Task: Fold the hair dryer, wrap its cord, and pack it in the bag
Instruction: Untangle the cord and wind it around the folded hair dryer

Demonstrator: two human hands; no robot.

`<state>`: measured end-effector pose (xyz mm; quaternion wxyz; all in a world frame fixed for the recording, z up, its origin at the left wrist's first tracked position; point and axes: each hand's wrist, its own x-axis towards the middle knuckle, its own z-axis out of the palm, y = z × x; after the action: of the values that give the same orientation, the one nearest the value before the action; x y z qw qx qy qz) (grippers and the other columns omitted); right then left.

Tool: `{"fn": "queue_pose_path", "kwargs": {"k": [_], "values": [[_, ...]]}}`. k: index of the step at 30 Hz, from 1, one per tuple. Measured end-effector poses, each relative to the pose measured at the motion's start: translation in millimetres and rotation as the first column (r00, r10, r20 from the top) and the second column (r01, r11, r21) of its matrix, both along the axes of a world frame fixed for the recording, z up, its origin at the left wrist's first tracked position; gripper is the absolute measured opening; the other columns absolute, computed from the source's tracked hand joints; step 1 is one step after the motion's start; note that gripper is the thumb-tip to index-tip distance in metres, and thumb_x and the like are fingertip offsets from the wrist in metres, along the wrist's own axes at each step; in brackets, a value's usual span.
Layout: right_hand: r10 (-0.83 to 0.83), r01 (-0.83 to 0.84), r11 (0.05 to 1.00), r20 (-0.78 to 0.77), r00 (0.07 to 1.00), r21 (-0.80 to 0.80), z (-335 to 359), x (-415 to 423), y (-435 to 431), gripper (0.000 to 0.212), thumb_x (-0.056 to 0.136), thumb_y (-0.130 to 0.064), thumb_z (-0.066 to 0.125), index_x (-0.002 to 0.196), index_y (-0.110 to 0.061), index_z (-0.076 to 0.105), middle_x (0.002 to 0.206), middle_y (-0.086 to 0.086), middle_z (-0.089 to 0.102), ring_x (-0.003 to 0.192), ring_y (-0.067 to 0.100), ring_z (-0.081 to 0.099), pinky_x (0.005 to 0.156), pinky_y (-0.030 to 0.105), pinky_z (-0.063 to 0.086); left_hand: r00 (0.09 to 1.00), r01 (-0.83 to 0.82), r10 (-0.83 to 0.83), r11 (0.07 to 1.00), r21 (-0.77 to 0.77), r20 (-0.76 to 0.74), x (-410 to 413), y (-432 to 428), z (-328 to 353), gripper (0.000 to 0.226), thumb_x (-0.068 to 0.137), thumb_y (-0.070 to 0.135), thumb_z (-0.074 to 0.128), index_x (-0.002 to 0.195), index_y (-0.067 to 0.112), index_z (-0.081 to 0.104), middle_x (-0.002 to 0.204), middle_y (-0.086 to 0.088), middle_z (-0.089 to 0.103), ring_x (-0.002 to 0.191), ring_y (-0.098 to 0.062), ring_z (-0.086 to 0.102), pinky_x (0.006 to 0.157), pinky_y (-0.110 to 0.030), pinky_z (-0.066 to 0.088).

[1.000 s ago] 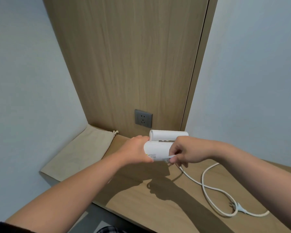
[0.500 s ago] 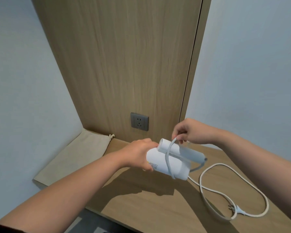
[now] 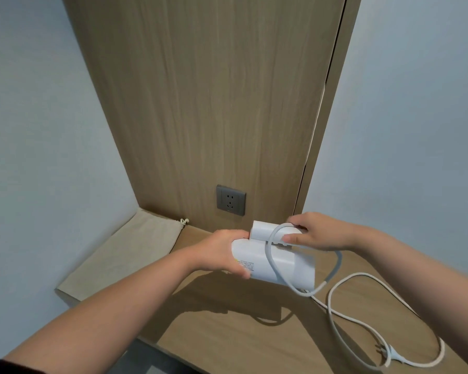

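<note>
The white hair dryer point(image 3: 274, 261) is held up just above the wooden shelf point(image 3: 227, 333), over its back edge near where the wood panel meets the right-hand wall, its handle already folded against the barrel so the whole thing makes one compact block. It looks like smooth, hard plastic, light enough for one hand but slick, so I'd judge the safest hold is around the barrel's thick end, where the left hand point(image 3: 223, 252) has it: fingers curled closed round that end, thumb underneath by the printed label. The right hand point(image 3: 312, 233) sits on the folded handle, fingers bent and mostly closed, thumb pressing the cord point(image 3: 270, 255) down against the handle where the cord comes over it. One turn of the cord lies across the barrel; the rest hangs off the barrel's right end and trails in loose loops over the shelf toward its front right corner, where the plug point(image 3: 396, 359) lies flat. The cord seems soft and springy, the sort that slackens the moment it is let go, so each turn would want pinning with a thumb, and the plug end may drag and knock as it is drawn in. The beige cloth bag point(image 3: 125, 252) lies flat at the shelf's left end, against the left wall, drawstring at the back, well apart from the hands and not yet opened.
</note>
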<state>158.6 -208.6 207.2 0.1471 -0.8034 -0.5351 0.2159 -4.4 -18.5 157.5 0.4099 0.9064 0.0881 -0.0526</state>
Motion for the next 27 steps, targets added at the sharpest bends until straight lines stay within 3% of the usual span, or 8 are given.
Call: {"fn": "queue_pose_path", "kwargs": {"k": [3, 5, 10, 14, 16, 20, 24, 27], "values": [[-0.023, 0.024, 0.998, -0.012, 1.000, 0.057, -2, -2, 0, 0.027, 0.087, -0.044, 0.059, 0.080, -0.019, 0.060, 0.069, -0.009, 0.053, 0.062, 0.008, 0.047, 0.059, 0.022, 0.037, 0.998, 0.053, -0.053, 0.998, 0.014, -0.037, 4, 1, 3, 0.061, 0.063, 0.022, 0.086, 0.117, 0.023, 0.057, 0.110, 0.007, 0.062, 0.099, -0.010, 0.060, 0.078, -0.027, 0.055], [-0.048, 0.050, 0.993, -0.026, 0.999, 0.104, -3, -1, 0, 0.027, 0.085, -0.044, 0.061, 0.081, -0.017, 0.064, 0.067, -0.009, 0.055, 0.061, 0.008, 0.049, 0.057, 0.020, 0.038, 0.996, 0.062, -0.064, 0.998, -0.032, -0.058, 7, 2, 10, 0.063, 0.070, 0.027, 0.082, 0.125, 0.027, 0.052, 0.117, 0.011, 0.059, 0.105, -0.008, 0.057, 0.081, -0.023, 0.052], [-0.044, 0.048, 0.989, -0.026, 0.999, 0.143, -4, -6, 7, 0.031, 0.084, -0.045, 0.062, 0.085, -0.015, 0.068, 0.072, -0.004, 0.061, 0.063, 0.009, 0.052, 0.057, 0.023, 0.041, 0.995, -0.092, 0.094, 0.991, -0.100, 0.013, 14, -10, 19, 0.056, 0.074, 0.040, 0.077, 0.125, 0.033, 0.054, 0.117, 0.015, 0.063, 0.105, -0.003, 0.060, 0.089, -0.029, 0.052], [-0.044, 0.044, 0.990, -0.002, 0.999, 0.131, -4, -8, 11, 0.038, 0.084, -0.048, 0.061, 0.084, -0.011, 0.067, 0.071, 0.002, 0.061, 0.061, 0.011, 0.050, 0.056, 0.024, 0.039, 0.982, -0.180, 0.180, 0.984, -0.006, 0.054, 18, -19, 16, 0.046, 0.068, 0.052, 0.072, 0.107, 0.034, 0.057, 0.100, 0.014, 0.066, 0.092, -0.007, 0.063, 0.080, -0.034, 0.055], [-0.045, 0.045, 0.991, -0.006, 0.999, 0.126, -4, -7, 11, 0.041, 0.084, -0.048, 0.060, 0.084, -0.007, 0.066, 0.071, 0.008, 0.060, 0.060, 0.013, 0.048, 0.056, 0.026, 0.037, 0.973, -0.215, 0.214, 0.977, 0.005, 0.087, 18, -21, 15, 0.035, 0.070, 0.051, 0.068, 0.097, 0.033, 0.056, 0.092, 0.012, 0.066, 0.086, -0.011, 0.063, 0.074, -0.034, 0.053], [-0.032, 0.038, 0.994, -0.058, 0.998, 0.106, -2, -6, 12, 0.043, 0.088, -0.046, 0.055, 0.088, -0.005, 0.066, 0.071, 0.003, 0.055, 0.061, 0.013, 0.047, 0.056, 0.024, 0.037, 0.958, -0.258, 0.252, 0.966, 0.026, 0.135, 18, -23, 13, 0.024, 0.077, 0.044, 0.066, 0.088, 0.025, 0.055, 0.079, 0.011, 0.063, 0.072, -0.013, 0.058, 0.060, -0.028, 0.044], [-0.063, 0.075, 0.996, -0.213, 0.975, 0.048, 5, 0, 13, 0.055, 0.092, -0.051, 0.042, 0.092, -0.002, 0.068, 0.079, 0.020, 0.059, 0.068, 0.021, 0.051, 0.062, 0.030, 0.040, 0.960, -0.251, 0.250, 0.968, -0.005, 0.129, 20, -19, 12, 0.022, 0.077, 0.044, 0.064, 0.085, 0.026, 0.056, 0.076, 0.010, 0.063, 0.068, -0.010, 0.057, 0.059, -0.028, 0.043], [-0.100, 0.082, 0.995, -0.375, 0.922, -0.064, 12, 12, 14, 0.049, 0.093, -0.047, 0.046, 0.096, -0.005, 0.071, 0.083, 0.011, 0.067, 0.073, 0.014, 0.060, 0.065, 0.026, 0.047, 0.970, -0.218, 0.223, 0.974, -0.061, 0.096, 21, -15, 11, 0.017, 0.080, 0.041, 0.065, 0.084, 0.026, 0.057, 0.078, 0.009, 0.062, 0.069, -0.010, 0.057, 0.061, -0.028, 0.044]]}}
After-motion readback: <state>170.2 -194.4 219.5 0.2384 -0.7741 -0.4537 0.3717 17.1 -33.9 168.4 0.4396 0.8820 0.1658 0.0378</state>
